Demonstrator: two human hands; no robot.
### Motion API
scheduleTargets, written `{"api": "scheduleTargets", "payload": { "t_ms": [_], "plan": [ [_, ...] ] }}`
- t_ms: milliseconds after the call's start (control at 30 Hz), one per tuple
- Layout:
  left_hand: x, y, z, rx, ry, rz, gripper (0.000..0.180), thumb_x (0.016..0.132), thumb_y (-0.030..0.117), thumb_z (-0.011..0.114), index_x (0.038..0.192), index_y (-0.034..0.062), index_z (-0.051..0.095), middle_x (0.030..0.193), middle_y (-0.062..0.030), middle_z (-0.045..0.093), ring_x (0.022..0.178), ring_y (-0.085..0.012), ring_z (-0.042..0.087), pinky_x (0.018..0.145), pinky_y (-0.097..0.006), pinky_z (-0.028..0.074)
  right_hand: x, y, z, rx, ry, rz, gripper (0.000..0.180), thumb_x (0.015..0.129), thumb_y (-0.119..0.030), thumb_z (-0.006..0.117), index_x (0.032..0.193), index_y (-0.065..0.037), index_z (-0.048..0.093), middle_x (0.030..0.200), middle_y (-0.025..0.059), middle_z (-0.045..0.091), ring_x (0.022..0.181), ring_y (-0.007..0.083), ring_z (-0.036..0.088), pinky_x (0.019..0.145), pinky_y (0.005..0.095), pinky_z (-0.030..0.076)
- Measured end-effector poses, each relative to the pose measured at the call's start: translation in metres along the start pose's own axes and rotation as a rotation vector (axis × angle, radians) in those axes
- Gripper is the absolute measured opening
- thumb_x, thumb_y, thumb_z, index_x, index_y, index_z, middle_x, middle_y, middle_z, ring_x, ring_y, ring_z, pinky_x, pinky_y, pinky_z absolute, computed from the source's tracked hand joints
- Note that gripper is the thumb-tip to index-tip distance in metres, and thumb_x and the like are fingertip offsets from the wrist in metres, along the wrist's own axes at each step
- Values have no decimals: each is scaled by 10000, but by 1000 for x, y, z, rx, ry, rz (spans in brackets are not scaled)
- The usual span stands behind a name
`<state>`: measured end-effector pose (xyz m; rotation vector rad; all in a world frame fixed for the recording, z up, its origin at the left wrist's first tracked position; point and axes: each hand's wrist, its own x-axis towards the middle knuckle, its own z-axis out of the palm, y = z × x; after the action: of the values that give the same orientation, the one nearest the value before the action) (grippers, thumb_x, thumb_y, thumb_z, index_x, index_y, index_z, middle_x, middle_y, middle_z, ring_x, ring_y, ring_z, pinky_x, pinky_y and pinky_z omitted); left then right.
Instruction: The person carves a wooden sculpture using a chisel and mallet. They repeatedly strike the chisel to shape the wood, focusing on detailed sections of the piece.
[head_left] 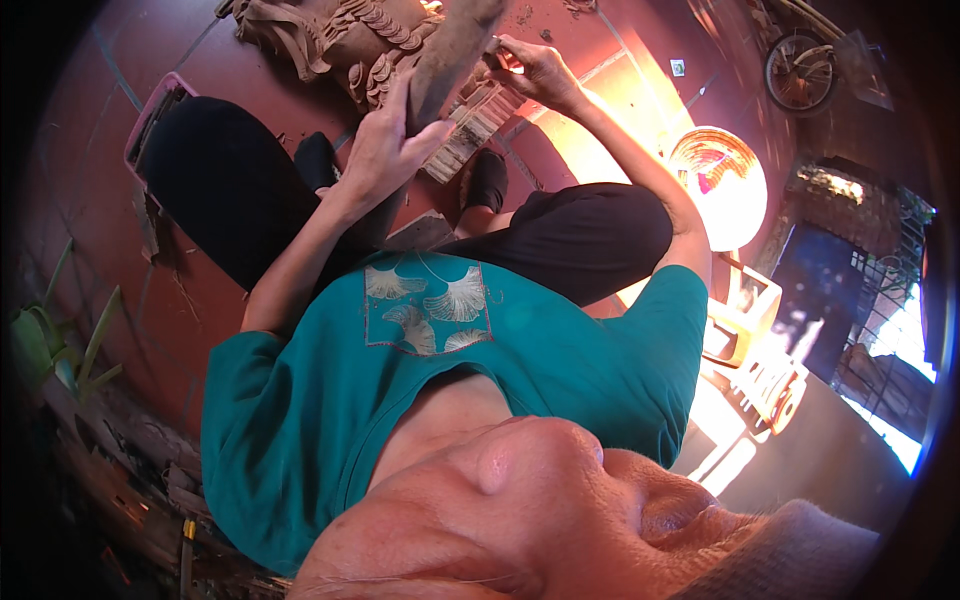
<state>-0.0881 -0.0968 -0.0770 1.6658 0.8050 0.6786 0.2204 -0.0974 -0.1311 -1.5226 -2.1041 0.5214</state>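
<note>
Two bare hands are at one long brown piece (448, 65), which slants up between two bent knees in black trousers. The left hand (378, 150) lies against it, thumb spread wide from the fingers, holding it. The right hand (538, 74) is just right of it, fingers curled in narrowly — whether they pinch anything I cannot tell, since the fingertips merge with the edges there. The piece's top is cut off by the upper rim; its lower end sinks into shade below the left hand.

Left of the piece is one brown heap (335, 45) with many rounded, overlapping flakes, too tangled to count and cropped above. Right of it, under the right hand, is one block of narrow strips (474, 132), partly covered by the piece; their number blurs. Two feet in dark coverings show below, one on each side of it.

Well to its right are one small pale square (677, 67) on the red tiled floor (590, 140), one spoked wheel (800, 72) and one round woven item (722, 170), its lower part lost in glare. Below that, one wooden frame (742, 312) is half bleached by light. Far left and below, one green plant (62, 350) fades into the dark rim.
</note>
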Motion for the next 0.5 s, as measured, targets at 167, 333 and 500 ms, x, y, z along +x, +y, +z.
{"api": "scheduleTargets", "payload": {
  "t_ms": [167,333,500],
  "plan": [
    [0,-17,-1,126,-90,-9,678,917,274,717,1423,-47,399,993,-262,699,918,-345,698,835,-405,529,-1,2,2,-27,2,48,506,835,-261,807,1287,-144,612,958,138,719,785,336,702,680,407,561],
    [-4,-12,6,-22,32,99,675,901,309,728,1371,-60,412,897,-313,681,861,-484,686,768,-479,529,1,-6,-1,15,-16,-16,442,844,-247,798,1225,-114,619,905,139,706,781,342,701,678,418,556],
    [-1,-11,3,64,-91,-39,652,912,298,717,1385,-49,432,1016,-273,689,964,-344,684,867,-411,519,-3,6,4,-47,17,-20,452,838,-279,815,1197,-98,608,889,129,709,780,334,707,671,404,560]
  ]
}}
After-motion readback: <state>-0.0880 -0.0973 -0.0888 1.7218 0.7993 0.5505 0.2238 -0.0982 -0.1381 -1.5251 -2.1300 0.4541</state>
